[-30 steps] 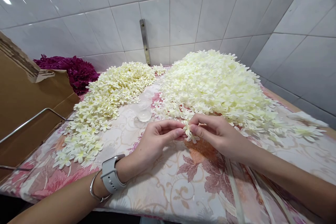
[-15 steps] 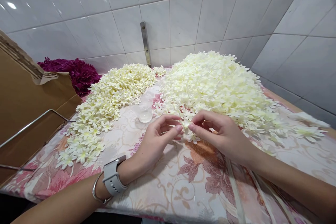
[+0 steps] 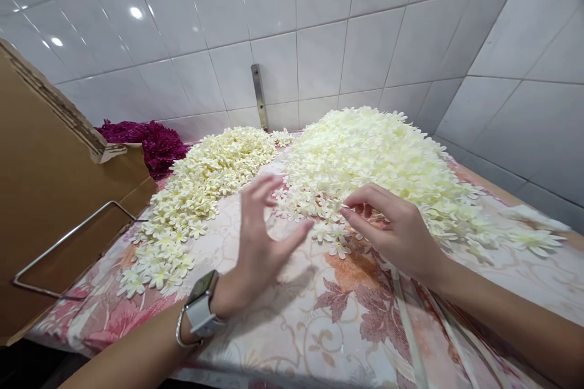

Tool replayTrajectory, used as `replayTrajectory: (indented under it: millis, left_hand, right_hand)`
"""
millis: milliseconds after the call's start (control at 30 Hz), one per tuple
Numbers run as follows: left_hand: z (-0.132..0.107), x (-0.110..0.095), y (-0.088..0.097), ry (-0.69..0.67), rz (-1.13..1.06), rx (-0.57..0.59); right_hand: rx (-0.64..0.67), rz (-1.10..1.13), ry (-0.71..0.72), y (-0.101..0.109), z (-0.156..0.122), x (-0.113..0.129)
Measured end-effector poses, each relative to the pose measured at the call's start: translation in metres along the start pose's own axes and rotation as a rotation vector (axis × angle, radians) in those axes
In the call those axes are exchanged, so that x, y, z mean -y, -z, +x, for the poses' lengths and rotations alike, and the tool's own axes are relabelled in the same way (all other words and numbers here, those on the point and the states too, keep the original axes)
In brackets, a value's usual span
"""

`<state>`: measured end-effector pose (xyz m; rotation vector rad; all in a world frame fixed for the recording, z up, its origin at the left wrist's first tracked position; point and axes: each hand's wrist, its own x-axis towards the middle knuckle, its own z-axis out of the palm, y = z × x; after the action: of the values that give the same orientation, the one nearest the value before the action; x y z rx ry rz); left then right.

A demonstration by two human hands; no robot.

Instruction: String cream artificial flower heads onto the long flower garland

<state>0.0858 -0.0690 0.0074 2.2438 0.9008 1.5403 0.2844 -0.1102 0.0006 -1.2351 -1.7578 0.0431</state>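
My left hand (image 3: pixel 260 237) hovers above the floral tablecloth (image 3: pixel 347 322) with its fingers spread and nothing in them; it is slightly blurred. On its wrist are a grey watch (image 3: pixel 201 311) and a thin bangle. My right hand (image 3: pixel 395 234) rests at the near edge of the large heap of cream fabric flowers (image 3: pixel 378 155). Its thumb and forefinger are pinched together over loose flowers (image 3: pixel 331 237), and what they hold is too small to make out. A flatter spread of the same cream flowers (image 3: pixel 201 188) lies to the left.
A brown cardboard box (image 3: pixel 50 194) with a wire handle (image 3: pixel 68 237) stands at the left table edge. Dark purple flowers (image 3: pixel 152 143) lie behind it. White tiled walls close the back and right, with a metal bracket (image 3: pixel 259 97) on the back wall.
My left hand has let go of the flower both hands pinched, opened, and lifted away to the left. The right hand stayed at the heap's edge. The camera tilted.
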Motion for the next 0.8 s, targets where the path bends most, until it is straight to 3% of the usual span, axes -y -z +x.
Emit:
replayTrajectory:
  millis: [67, 167, 267, 467, 567, 633, 733, 800]
  left_hand:
    - [0.015, 0.005, 0.010, 0.010, 0.101, -0.137]
    - [0.035, 0.013, 0.023, 0.251, 0.088, -0.164]
    - [0.041, 0.024, 0.030, 0.463, -0.023, -0.112]
    - [0.026, 0.041, 0.030, 0.689, -0.165, 0.134]
    - [0.017, 0.043, 0.027, 0.695, -0.192, 0.238]
    - [0.014, 0.042, 0.024, 0.651, -0.178, 0.241]
    - [0.011, 0.041, 0.021, 0.553, -0.119, 0.231]
    - [0.011, 0.038, 0.019, 0.468, -0.066, 0.253]
  right_hand:
    - [-0.013, -0.004, -0.011, 0.001, 0.001, 0.000]
    - [0.003, 0.001, -0.092, 0.003, 0.002, 0.002]
    - [0.019, 0.059, -0.250, 0.003, 0.003, 0.003]
    - [-0.010, 0.251, -0.459, 0.001, 0.004, 0.001]
    - [-0.016, 0.408, -0.542, 0.001, 0.006, 0.000]
    - [0.009, 0.547, -0.643, 0.001, 0.008, 0.002]
    - [0.115, 0.732, -0.810, 0.000, 0.011, 0.009]
    - [0.191, 0.786, -0.819, 0.001, 0.014, 0.016]
